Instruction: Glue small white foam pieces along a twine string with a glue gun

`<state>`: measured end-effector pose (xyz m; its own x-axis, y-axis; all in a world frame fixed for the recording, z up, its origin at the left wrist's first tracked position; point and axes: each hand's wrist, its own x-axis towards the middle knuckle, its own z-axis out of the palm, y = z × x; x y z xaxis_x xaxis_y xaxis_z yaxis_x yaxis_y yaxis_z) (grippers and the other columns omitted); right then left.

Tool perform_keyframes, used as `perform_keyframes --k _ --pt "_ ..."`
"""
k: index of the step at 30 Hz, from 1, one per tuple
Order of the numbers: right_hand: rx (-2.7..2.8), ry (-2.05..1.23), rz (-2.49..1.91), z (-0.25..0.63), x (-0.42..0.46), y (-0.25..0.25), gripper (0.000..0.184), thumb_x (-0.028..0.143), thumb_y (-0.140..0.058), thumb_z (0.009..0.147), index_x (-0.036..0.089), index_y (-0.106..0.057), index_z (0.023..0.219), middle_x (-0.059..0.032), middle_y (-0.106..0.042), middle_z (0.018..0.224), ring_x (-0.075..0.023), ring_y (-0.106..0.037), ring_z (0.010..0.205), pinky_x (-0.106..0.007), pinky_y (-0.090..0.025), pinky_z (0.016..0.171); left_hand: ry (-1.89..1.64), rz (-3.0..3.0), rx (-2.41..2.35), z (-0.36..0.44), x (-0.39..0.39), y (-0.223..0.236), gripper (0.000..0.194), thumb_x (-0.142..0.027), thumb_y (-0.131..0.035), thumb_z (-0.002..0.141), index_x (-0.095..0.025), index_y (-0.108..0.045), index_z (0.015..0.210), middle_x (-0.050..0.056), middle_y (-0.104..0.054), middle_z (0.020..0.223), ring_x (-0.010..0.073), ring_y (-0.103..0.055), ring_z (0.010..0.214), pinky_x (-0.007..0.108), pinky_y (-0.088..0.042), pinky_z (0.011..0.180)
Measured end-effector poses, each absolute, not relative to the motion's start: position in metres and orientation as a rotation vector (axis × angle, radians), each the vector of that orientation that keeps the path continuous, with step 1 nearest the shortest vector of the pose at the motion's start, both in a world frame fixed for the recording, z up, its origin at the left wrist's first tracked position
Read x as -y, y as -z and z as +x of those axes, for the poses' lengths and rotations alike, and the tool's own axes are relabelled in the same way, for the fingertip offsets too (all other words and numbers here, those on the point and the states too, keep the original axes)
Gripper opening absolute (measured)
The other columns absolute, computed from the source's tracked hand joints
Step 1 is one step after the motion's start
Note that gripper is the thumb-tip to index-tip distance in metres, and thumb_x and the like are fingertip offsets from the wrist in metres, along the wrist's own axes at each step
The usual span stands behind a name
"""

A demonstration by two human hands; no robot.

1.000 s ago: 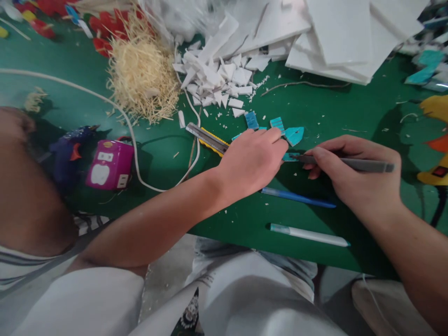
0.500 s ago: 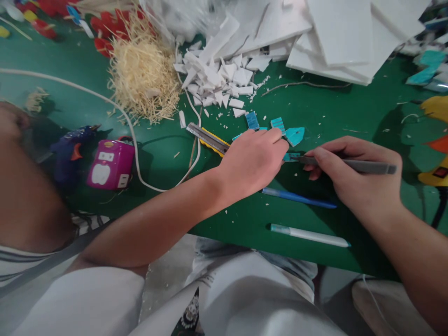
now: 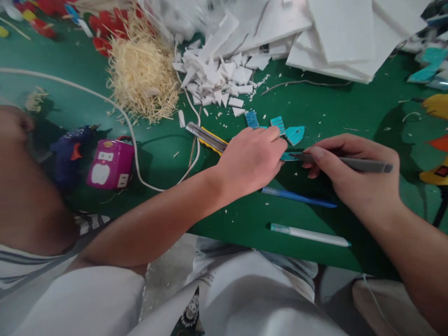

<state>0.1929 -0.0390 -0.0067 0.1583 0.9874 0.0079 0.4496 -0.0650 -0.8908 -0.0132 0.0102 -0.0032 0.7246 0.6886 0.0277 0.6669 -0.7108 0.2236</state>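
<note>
The right hand [image 3: 353, 170] has a slim grey pen-shaped tool [image 3: 367, 165] in its grip, pinched between thumb and fingers, its dark tip over a small turquoise piece [image 3: 289, 157]. That piece lies on the green table [image 3: 241, 219], between the two hands and back from the near edge, its left end hidden under the left hand [image 3: 252, 156]. The left hand lies palm down with its fingers bent on or beside the piece; I cannot tell whether its grip pinches the piece or merely presses on it.

Just beyond the left fingers lie a blue piece [image 3: 251, 119], a striped turquoise piece [image 3: 277, 125] and a pointed turquoise piece [image 3: 295, 135]. A yellow utility knife [image 3: 209, 139] sticks out from behind the left hand, a white cable [image 3: 130, 126] crossing it.

Toward the near edge lies a blue pen [image 3: 299, 198]; a white pen [image 3: 310, 235] with teal ends lies nearer that edge, roughly along it. Farther from the edge are white foam scraps [image 3: 217, 77], stacked foam boards [image 3: 341, 32] and a heap of pale straw [image 3: 145, 77]. To the left sit a magenta socket box [image 3: 111, 164] and a dark blue glue gun [image 3: 70, 156], beside another person's forearm [image 3: 31, 196].
</note>
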Motion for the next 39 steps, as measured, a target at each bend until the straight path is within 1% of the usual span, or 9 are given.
perform_keyframes --k 5,11,14,17,21,28,34,39 --pt "1.427 -0.868 -1.621 0.1941 0.0399 0.0071 0.015 0.039 -0.084 0.086 0.029 -0.078 0.076 0.0008 -0.075 0.069 -0.0166 -0.066 0.054 -0.031 -0.055 0.051 -0.098 2.705 -1.102 -0.0098 -0.0107 0.0028 0.023 -0.018 -0.057 0.108 -0.015 -0.08 0.104 0.009 -0.074 0.102 0.0244 -0.074 0.097 0.035 -0.046 0.079" --pt "1.421 -0.854 -1.644 0.1924 0.0397 0.0047 0.018 0.033 -0.08 0.086 0.028 -0.076 0.068 -0.0009 -0.072 0.063 -0.0169 -0.063 0.051 -0.031 -0.049 0.049 -0.103 2.713 -1.102 -0.0099 -0.0102 0.0028 0.022 -0.019 -0.058 0.107 -0.015 -0.079 0.105 0.009 -0.075 0.103 0.0239 -0.074 0.097 0.035 -0.048 0.079" --pt "1.417 -0.859 -1.65 0.1924 0.0396 0.0047 0.02 0.033 -0.08 0.088 0.029 -0.076 0.069 0.0002 -0.072 0.063 -0.0172 -0.065 0.052 -0.031 -0.052 0.051 -0.121 2.718 -1.097 -0.0112 -0.0095 0.0039 0.022 -0.02 -0.058 0.107 -0.015 -0.079 0.104 0.009 -0.074 0.102 0.0237 -0.074 0.096 0.035 -0.048 0.079" --pt "1.429 -0.865 -1.641 0.1929 0.0398 0.0053 0.02 0.037 -0.082 0.09 0.03 -0.076 0.072 0.0004 -0.074 0.066 -0.0175 -0.066 0.053 -0.032 -0.054 0.052 -0.125 2.719 -1.092 -0.0113 -0.0094 0.0044 0.022 -0.019 -0.057 0.107 -0.015 -0.079 0.103 0.009 -0.074 0.102 0.0232 -0.073 0.096 0.034 -0.049 0.079" --pt "1.451 -0.863 -1.629 0.1928 0.0399 0.0051 0.02 0.037 -0.082 0.088 0.029 -0.076 0.07 0.0003 -0.073 0.064 -0.0167 -0.065 0.051 -0.031 -0.053 0.049 -0.114 2.72 -1.091 -0.0101 -0.0099 0.0036 0.024 -0.018 -0.056 0.108 -0.015 -0.078 0.103 0.009 -0.074 0.102 0.0233 -0.074 0.097 0.034 -0.049 0.08" --pt "1.397 -0.893 -1.594 0.1904 0.0387 0.0056 0.017 0.033 -0.082 0.085 0.027 -0.076 0.07 -0.0005 -0.074 0.063 -0.016 -0.065 0.05 -0.029 -0.052 0.048 -0.104 2.707 -1.103 -0.0104 -0.0099 0.0041 0.023 -0.019 -0.056 0.109 -0.015 -0.078 0.104 0.009 -0.073 0.102 0.0236 -0.075 0.098 0.035 -0.051 0.082" --pt "1.401 -0.855 -1.625 0.1917 0.0397 0.007 0.013 0.034 -0.083 0.086 0.029 -0.079 0.075 0.0 -0.076 0.068 -0.0163 -0.067 0.054 -0.03 -0.055 0.052 -0.142 2.71 -1.094 -0.0114 -0.0097 0.0064 0.022 -0.019 -0.057 0.108 -0.015 -0.078 0.104 0.008 -0.074 0.103 0.0236 -0.075 0.098 0.035 -0.052 0.082" --pt "1.407 -0.845 -1.63 0.1908 0.0384 0.0069 0.017 0.035 -0.084 0.085 0.028 -0.077 0.072 -0.0002 -0.075 0.066 -0.0165 -0.066 0.052 -0.03 -0.054 0.049 -0.138 2.712 -1.101 -0.0113 -0.0103 0.0079 0.02 -0.019 -0.059 0.107 -0.015 -0.078 0.103 0.009 -0.074 0.104 0.0245 -0.076 0.099 0.036 -0.051 0.081"
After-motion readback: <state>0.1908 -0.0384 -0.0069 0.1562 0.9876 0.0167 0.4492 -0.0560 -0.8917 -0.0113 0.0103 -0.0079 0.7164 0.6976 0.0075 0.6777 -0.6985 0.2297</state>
